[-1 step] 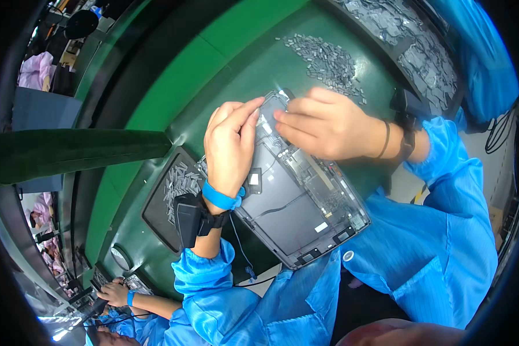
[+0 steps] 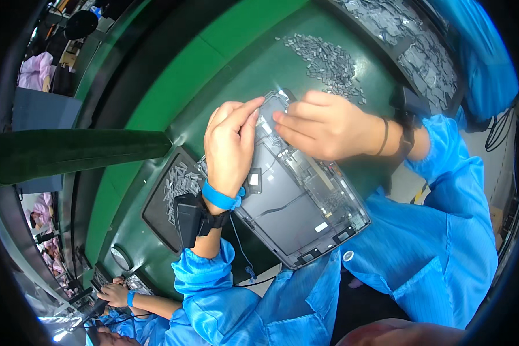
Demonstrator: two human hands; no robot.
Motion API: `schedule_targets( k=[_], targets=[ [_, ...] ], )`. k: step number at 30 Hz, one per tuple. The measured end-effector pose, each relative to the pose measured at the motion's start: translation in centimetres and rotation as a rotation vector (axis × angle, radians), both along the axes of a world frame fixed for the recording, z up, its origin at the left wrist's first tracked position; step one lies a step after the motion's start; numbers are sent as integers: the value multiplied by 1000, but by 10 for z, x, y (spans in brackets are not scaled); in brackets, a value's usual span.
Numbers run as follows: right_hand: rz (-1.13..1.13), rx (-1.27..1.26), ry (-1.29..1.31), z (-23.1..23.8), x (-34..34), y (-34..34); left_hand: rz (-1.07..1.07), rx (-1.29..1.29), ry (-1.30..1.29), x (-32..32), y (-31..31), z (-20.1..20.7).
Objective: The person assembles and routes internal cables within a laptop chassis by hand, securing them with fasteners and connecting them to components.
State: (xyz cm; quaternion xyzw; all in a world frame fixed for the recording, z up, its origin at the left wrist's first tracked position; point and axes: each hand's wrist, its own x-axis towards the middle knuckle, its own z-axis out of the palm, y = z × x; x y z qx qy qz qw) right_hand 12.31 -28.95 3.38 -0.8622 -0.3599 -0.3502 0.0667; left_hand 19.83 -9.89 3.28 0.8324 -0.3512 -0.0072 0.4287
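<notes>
An opened tablet housing (image 2: pixel 277 216) with exposed boards and flat cables lies tilted before me, its near edge close to my body. My left hand (image 2: pixel 229 138) reaches over its left side, thumb and fingers closed at the far corner. At that same end my right hand (image 2: pixel 326 124) is closed in a pinch just above the housing; whatever its fingertips hold is hidden. A small black part with a white square (image 2: pixel 254 180) sits on the housing beside my left wrist.
A dark tray (image 2: pixel 155 209) of small grey strips stands to the left. Many small grey pieces (image 2: pixel 326 60) are heaped on the green table beyond my hands. At far right is a bin (image 2: pixel 386 49) of thin pieces. A co-worker's hand (image 2: pixel 115 294) shows at lower left.
My right hand has shifted very slightly toward me. My left hand and the tablet housing have stayed in place.
</notes>
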Motion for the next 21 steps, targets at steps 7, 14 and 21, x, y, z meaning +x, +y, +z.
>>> schedule_targets(
  k=[7, 14, 21],
  targets=[
    [104, -40, 70, 6, 9, -8, 14, 5, -18, -3, 1, 0],
    [55, -108, 152, 16, 9, -8, 7, -16, -1, -3, 4, 1],
    [-75, -255, 245, 28, -7, 5, -184, 106, 8, -4, 24, 9]
  ],
)
